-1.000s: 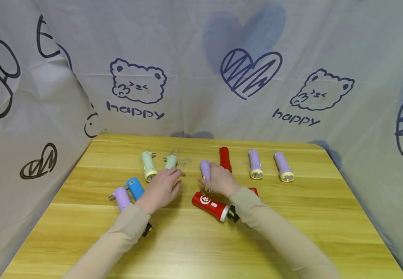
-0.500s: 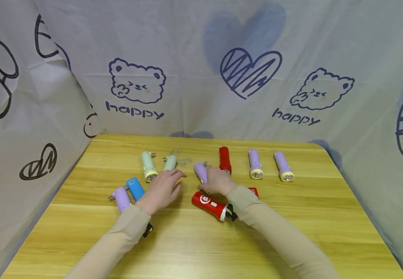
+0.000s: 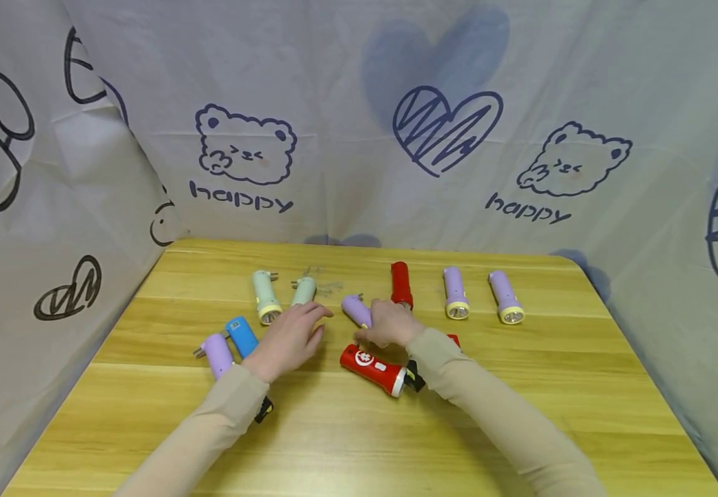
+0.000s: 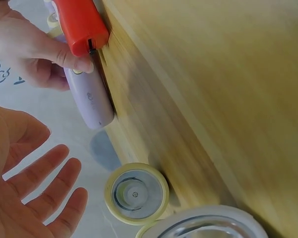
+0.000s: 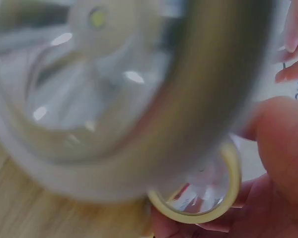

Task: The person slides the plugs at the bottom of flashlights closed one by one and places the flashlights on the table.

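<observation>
My right hand (image 3: 390, 323) grips a purple flashlight (image 3: 357, 310) with plug prongs near its tail, close to the tabletop. In the left wrist view its thumb presses on the purple barrel (image 4: 92, 101), behind a red flashlight (image 4: 82, 25). The right wrist view shows the held flashlight's yellow-rimmed lens (image 5: 233, 173) against the fingers, partly hidden by a large blurred lens in front. My left hand (image 3: 287, 342) holds nothing, its fingers spread and relaxed. It hovers just in front of a pale green flashlight (image 3: 304, 290), whose lens end it hides in the head view.
A red flashlight with a white emblem (image 3: 374, 369) lies before the right hand. Behind stand a red flashlight (image 3: 400, 281) and two purple ones (image 3: 455, 293) (image 3: 505, 297). Left are another green flashlight (image 3: 266, 295), a blue one (image 3: 242, 336) and a purple one (image 3: 217, 354).
The purple flashlight in my right hand has turned, its tail swinging left and toward me. The right hand has shifted slightly left and nearer. My left hand stays nearly still.
</observation>
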The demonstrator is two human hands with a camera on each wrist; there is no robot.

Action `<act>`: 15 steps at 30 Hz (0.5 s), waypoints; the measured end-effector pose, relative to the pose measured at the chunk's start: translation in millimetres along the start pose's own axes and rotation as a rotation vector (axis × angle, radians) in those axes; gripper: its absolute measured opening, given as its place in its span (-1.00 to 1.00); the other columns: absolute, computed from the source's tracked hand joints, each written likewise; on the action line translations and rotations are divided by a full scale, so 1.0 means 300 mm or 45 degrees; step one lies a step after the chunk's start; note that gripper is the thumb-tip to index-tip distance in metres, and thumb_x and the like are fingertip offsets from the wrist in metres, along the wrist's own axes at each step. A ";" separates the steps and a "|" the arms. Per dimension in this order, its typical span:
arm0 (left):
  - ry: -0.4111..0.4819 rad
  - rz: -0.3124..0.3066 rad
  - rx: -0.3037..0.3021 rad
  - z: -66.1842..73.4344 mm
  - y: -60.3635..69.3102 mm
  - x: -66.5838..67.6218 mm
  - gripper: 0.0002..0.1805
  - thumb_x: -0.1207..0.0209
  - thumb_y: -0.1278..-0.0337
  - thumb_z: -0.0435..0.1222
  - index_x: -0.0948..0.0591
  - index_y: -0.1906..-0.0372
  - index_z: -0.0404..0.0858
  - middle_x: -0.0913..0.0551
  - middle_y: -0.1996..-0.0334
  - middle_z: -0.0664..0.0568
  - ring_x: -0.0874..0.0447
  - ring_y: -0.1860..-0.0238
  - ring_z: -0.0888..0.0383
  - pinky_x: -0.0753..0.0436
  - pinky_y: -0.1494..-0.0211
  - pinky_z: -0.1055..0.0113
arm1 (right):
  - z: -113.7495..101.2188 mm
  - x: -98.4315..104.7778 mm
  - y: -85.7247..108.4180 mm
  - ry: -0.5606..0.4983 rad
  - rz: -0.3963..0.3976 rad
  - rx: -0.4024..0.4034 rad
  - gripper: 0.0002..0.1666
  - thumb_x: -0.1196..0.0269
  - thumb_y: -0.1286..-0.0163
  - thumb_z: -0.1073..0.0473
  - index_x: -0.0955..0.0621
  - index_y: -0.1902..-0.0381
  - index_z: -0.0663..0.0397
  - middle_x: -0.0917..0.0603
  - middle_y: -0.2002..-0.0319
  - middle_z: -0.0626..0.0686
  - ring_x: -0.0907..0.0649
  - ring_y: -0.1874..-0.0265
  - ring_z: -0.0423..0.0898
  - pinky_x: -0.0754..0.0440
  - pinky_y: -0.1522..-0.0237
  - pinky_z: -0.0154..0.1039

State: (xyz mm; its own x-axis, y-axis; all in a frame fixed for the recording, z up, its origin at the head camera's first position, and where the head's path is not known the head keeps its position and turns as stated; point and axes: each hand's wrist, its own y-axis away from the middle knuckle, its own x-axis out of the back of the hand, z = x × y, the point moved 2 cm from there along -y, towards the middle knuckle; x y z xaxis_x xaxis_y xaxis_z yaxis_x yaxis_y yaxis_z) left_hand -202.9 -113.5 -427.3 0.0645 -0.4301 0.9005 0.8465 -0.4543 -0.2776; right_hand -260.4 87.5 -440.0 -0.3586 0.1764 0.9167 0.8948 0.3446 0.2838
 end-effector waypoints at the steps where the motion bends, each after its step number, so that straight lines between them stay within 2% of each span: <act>1: 0.002 -0.001 0.001 0.000 0.000 -0.001 -0.72 -0.17 -0.37 -0.34 -0.66 -0.10 -0.25 -0.71 -0.07 -0.05 -0.70 -0.04 -0.06 -0.69 -0.13 0.04 | 0.005 -0.001 -0.001 -0.018 0.003 -0.002 -0.41 -0.37 -0.30 -0.20 -0.54 0.06 0.20 -0.61 0.33 0.07 -0.58 0.38 -0.04 -0.45 0.27 -0.19; 9: 0.026 -0.018 0.022 0.001 -0.002 -0.004 -0.72 -0.21 -0.33 -0.36 -0.66 -0.10 -0.25 -0.70 -0.08 -0.07 -0.69 -0.08 -0.08 -0.67 -0.18 0.01 | 0.043 -0.011 -0.001 -0.229 0.021 -0.007 -0.57 -0.30 -0.38 -0.10 -0.58 0.20 0.20 -0.61 0.40 0.06 -0.57 0.45 -0.07 -0.45 0.45 -0.31; 12: 0.048 -0.026 0.028 -0.001 -0.003 -0.003 -0.71 -0.20 -0.33 -0.37 -0.65 -0.11 -0.26 -0.70 -0.08 -0.08 -0.69 -0.09 -0.09 -0.67 -0.19 0.00 | 0.057 -0.011 0.013 -0.327 0.024 0.005 -0.57 -0.27 -0.39 -0.10 -0.60 0.19 0.22 -0.62 0.39 0.08 -0.57 0.42 -0.06 -0.50 0.41 -0.28; 15: 0.080 -0.030 0.035 -0.005 -0.005 -0.001 -0.70 -0.19 -0.35 -0.36 -0.64 -0.13 -0.28 -0.70 -0.10 -0.10 -0.68 -0.11 -0.10 -0.67 -0.21 0.00 | 0.072 -0.009 0.034 -0.457 0.001 0.002 -0.50 -0.23 -0.41 -0.13 -0.61 0.05 0.24 -0.65 0.28 0.10 -0.59 0.32 -0.05 -0.58 0.24 -0.22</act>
State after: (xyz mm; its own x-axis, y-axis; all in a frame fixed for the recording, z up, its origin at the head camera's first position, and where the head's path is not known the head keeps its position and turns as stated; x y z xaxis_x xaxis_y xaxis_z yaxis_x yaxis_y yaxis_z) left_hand -205.0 -113.9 -427.5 0.0115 -0.4682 0.8835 0.8617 -0.4436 -0.2463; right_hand -256.2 110.5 -445.7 -0.4288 0.4895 0.7593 0.8948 0.3454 0.2827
